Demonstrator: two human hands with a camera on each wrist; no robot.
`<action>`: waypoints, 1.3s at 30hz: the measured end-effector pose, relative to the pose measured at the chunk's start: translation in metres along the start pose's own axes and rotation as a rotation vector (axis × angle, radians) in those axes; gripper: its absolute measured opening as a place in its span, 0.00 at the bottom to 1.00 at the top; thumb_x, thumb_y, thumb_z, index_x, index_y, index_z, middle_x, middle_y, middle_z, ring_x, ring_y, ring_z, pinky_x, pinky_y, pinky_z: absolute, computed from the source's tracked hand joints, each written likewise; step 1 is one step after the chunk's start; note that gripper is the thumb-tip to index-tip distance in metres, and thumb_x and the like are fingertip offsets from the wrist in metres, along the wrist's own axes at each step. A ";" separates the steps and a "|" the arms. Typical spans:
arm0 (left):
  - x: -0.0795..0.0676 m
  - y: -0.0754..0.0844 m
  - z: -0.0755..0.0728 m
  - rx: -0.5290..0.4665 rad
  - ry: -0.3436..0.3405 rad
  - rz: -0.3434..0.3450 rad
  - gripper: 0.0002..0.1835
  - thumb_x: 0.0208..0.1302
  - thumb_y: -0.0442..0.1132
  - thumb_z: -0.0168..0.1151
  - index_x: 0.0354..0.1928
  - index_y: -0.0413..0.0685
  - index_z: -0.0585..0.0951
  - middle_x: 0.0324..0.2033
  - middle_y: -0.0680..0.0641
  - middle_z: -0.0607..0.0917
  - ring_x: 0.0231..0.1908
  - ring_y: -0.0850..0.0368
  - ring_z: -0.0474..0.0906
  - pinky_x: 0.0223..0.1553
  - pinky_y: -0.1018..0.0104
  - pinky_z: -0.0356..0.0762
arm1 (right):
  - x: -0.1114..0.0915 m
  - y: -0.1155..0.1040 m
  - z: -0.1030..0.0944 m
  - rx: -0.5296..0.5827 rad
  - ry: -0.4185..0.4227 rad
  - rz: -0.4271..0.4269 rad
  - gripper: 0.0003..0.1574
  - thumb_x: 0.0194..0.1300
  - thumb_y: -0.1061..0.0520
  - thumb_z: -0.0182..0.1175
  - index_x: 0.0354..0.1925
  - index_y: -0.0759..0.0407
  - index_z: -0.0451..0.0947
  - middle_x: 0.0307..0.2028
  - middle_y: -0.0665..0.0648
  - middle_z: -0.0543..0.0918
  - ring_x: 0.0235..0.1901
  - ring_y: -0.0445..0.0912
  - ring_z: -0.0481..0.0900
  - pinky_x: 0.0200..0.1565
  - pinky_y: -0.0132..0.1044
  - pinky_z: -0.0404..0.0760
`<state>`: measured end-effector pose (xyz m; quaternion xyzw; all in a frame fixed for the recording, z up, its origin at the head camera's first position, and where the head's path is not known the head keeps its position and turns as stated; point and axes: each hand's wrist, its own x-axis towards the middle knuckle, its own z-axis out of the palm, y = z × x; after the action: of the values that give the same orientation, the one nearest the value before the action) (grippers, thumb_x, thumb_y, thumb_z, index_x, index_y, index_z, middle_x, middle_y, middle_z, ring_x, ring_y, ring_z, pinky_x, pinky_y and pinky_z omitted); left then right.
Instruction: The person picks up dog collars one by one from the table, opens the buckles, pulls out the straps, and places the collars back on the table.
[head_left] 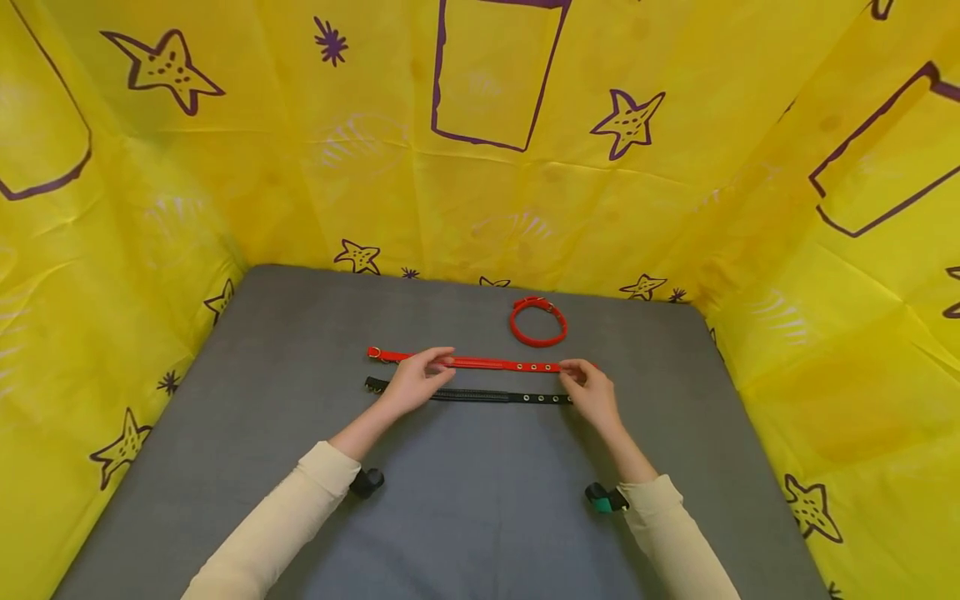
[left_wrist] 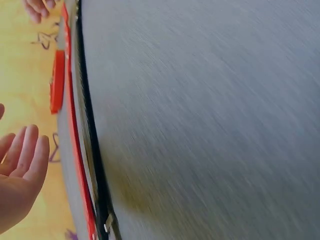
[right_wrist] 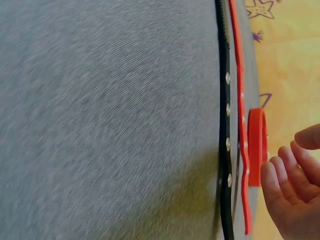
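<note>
Two collars lie stretched out side by side on the grey surface: a red collar [head_left: 483, 363] behind and a black collar [head_left: 476, 396] in front. Both have metal eyelets toward the right end and metal fittings at the left. My left hand [head_left: 416, 382] hovers over their left part, fingers extended and holding nothing; in the left wrist view, the palm of this hand [left_wrist: 22, 180] shows. Close to the eyelet ends is my right hand [head_left: 592, 393], its fingers loosely bent. In the right wrist view, no strap lies between the fingers of this hand [right_wrist: 295, 192].
A second red collar [head_left: 538, 323], fastened into a ring, lies behind the straight ones. The grey tabletop [head_left: 465, 508] is bordered at the back and sides by yellow sheeting [head_left: 375, 192] with purple drawings. Dark wrist straps [head_left: 367, 482] show beneath the sleeves.
</note>
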<state>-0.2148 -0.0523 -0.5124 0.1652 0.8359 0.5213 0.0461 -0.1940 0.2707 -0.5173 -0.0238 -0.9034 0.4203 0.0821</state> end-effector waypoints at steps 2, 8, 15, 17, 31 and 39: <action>0.007 0.003 0.006 -0.047 -0.001 -0.037 0.23 0.67 0.38 0.63 0.62 0.38 0.75 0.50 0.41 0.84 0.49 0.48 0.81 0.49 0.53 0.78 | 0.003 -0.001 0.001 0.014 -0.004 0.020 0.13 0.64 0.58 0.63 0.46 0.60 0.84 0.38 0.57 0.86 0.40 0.50 0.83 0.43 0.41 0.77; 0.026 0.009 0.022 -0.368 -0.019 -0.166 0.25 0.69 0.36 0.60 0.65 0.35 0.71 0.56 0.34 0.78 0.55 0.42 0.77 0.55 0.51 0.75 | 0.008 -0.004 0.005 0.078 0.002 0.070 0.13 0.65 0.60 0.63 0.48 0.61 0.83 0.41 0.60 0.86 0.42 0.51 0.83 0.43 0.38 0.76; 0.045 0.019 0.036 -0.679 -0.056 -0.281 0.25 0.72 0.31 0.53 0.68 0.32 0.65 0.64 0.29 0.69 0.61 0.35 0.69 0.60 0.52 0.70 | 0.016 -0.011 0.010 0.437 -0.016 0.201 0.18 0.67 0.66 0.58 0.53 0.73 0.77 0.49 0.73 0.80 0.47 0.58 0.81 0.41 0.27 0.79; 0.052 0.017 0.042 -0.716 -0.059 -0.293 0.26 0.73 0.33 0.53 0.69 0.33 0.64 0.65 0.29 0.68 0.62 0.37 0.68 0.61 0.52 0.69 | 0.021 -0.007 0.015 0.548 -0.009 0.250 0.19 0.67 0.67 0.56 0.56 0.74 0.75 0.52 0.75 0.78 0.50 0.58 0.79 0.45 0.32 0.80; 0.090 0.019 0.076 -0.821 0.000 -0.406 0.27 0.74 0.35 0.51 0.71 0.34 0.61 0.67 0.33 0.66 0.64 0.41 0.66 0.64 0.54 0.65 | 0.044 -0.011 0.024 0.834 0.041 0.403 0.30 0.69 0.71 0.50 0.68 0.75 0.60 0.64 0.73 0.66 0.64 0.60 0.65 0.65 0.47 0.64; 0.106 0.020 0.087 -0.767 -0.018 -0.414 0.29 0.73 0.34 0.51 0.72 0.33 0.58 0.69 0.34 0.63 0.68 0.43 0.62 0.65 0.56 0.64 | 0.063 -0.002 0.034 0.757 0.133 0.413 0.37 0.66 0.66 0.54 0.70 0.73 0.57 0.68 0.70 0.62 0.67 0.56 0.60 0.67 0.45 0.60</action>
<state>-0.2881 0.0650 -0.5240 -0.0302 0.5968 0.7724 0.2150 -0.2622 0.2508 -0.5288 -0.1990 -0.6546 0.7270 0.0572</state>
